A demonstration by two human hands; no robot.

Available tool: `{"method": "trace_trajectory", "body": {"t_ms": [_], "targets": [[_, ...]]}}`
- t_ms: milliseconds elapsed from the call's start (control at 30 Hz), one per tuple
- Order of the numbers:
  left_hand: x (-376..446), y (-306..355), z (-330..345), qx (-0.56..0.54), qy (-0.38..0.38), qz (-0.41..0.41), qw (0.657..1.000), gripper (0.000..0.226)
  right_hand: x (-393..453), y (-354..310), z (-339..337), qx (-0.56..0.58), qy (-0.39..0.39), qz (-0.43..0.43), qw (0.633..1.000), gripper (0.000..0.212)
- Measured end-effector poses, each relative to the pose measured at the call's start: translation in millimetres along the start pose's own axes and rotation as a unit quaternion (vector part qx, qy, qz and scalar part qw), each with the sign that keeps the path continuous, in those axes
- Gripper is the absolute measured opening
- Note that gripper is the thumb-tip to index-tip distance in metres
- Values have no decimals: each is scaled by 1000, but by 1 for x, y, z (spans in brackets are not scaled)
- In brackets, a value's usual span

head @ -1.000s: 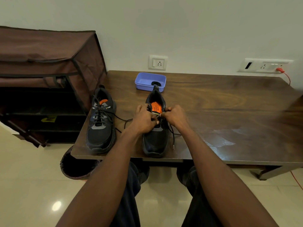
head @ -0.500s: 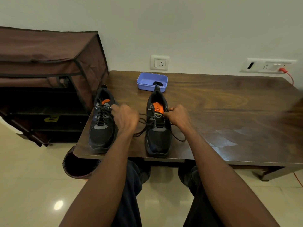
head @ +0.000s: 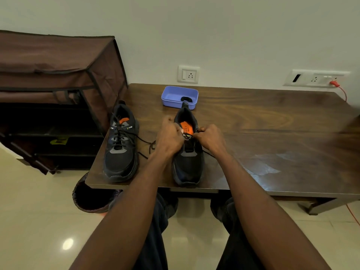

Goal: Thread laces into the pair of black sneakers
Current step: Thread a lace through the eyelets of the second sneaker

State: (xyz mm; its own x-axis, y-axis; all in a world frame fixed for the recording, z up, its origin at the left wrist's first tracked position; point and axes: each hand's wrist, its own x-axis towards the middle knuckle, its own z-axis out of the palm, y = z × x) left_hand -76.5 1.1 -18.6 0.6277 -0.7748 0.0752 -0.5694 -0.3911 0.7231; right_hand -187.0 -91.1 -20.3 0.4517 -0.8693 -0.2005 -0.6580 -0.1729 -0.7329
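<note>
Two black sneakers with orange insoles stand on the dark wooden table (head: 272,121), toes toward me. The left sneaker (head: 120,149) is fully laced, its lace ends trailing right across the table. Over the throat of the right sneaker (head: 188,164) both my hands meet. My left hand (head: 170,137) has its fingers curled round the black lace (head: 187,136) at the shoe's left side. My right hand (head: 211,139) pinches the lace at the right side. A loose lace end (head: 208,153) lies beside my right wrist.
A blue plastic tray (head: 175,94) holding a small black item sits behind the right sneaker. A brown fabric shoe rack (head: 58,78) stands left of the table. A dark bin (head: 91,197) is on the floor under the table's front left corner. An orange cable (head: 341,90) runs from the wall socket.
My left hand, which had pulled the lace out to the left half a second ago, has come back to the right sneaker's throat. My right hand stayed at the shoe.
</note>
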Motion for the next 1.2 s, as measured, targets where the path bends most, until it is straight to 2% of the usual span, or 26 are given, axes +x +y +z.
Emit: {"method": "trace_trajectory", "body": {"t_ms": [67, 133, 200, 267, 333, 400, 467, 500, 533, 633, 733, 833, 900, 1000, 1100, 1200], "targets": [[-2, 2, -13, -93, 148, -56, 983, 6, -1, -1, -2, -2, -4, 6, 1000, 25], [-1, -2, -27, -120, 271, -103, 949, 9, 1, -1, -2, -11, -5, 9, 1000, 23], [-1, -8, -32, -106, 317, -129, 934, 14, 1, 0, -3, -14, 3, 10, 1000, 22], [-3, -13, -31, -35, 320, -114, 940, 18, 2, -1, 0, -16, 3, 9, 1000, 21], [-2, -17, -25, 52, 260, -71, 962, 30, 1, -2, 1, -20, 5, 6, 1000, 21], [1, -16, -16, 109, 123, -17, 986, 32, 0, -2, 0, -24, 3, 9, 1000, 20], [2, -11, -6, 141, -20, 43, 989, 34, -1, -2, 0, -22, 4, 7, 1000, 17], [0, -8, -3, 145, -67, 58, 985, 37, -1, -2, 0, -24, 7, 4, 1000, 15], [-1, -5, -1, 146, -88, 61, 983, 40, -1, -2, 0, -25, 10, 3, 1000, 14], [-2, -2, -1, 148, -85, 62, 983, 40, -2, -3, 0, -31, 10, -2, 999, 14], [-3, -1, -1, 183, -147, 58, 970, 34, -2, -3, 3, -32, 15, -5, 999, 19], [-5, 1, 2, 162, -170, 47, 971, 15, -2, -3, 3, -32, 16, 5, 999, 18], [-4, 2, 4, 100, -138, 42, 984, 22, -3, -4, 2, -29, 18, 6, 999, 19], [-5, 8, 1, 0, -6, -32, 999, 5, -3, -5, 2, -33, 23, 10, 999, 20], [-11, 17, -8, -37, 142, -74, 986, 17, -3, -5, 1, -33, 25, 17, 999, 18], [-12, 20, -16, -112, 250, -118, 955, 30, -2, -4, 2, -30, 22, 17, 999, 18]]}}
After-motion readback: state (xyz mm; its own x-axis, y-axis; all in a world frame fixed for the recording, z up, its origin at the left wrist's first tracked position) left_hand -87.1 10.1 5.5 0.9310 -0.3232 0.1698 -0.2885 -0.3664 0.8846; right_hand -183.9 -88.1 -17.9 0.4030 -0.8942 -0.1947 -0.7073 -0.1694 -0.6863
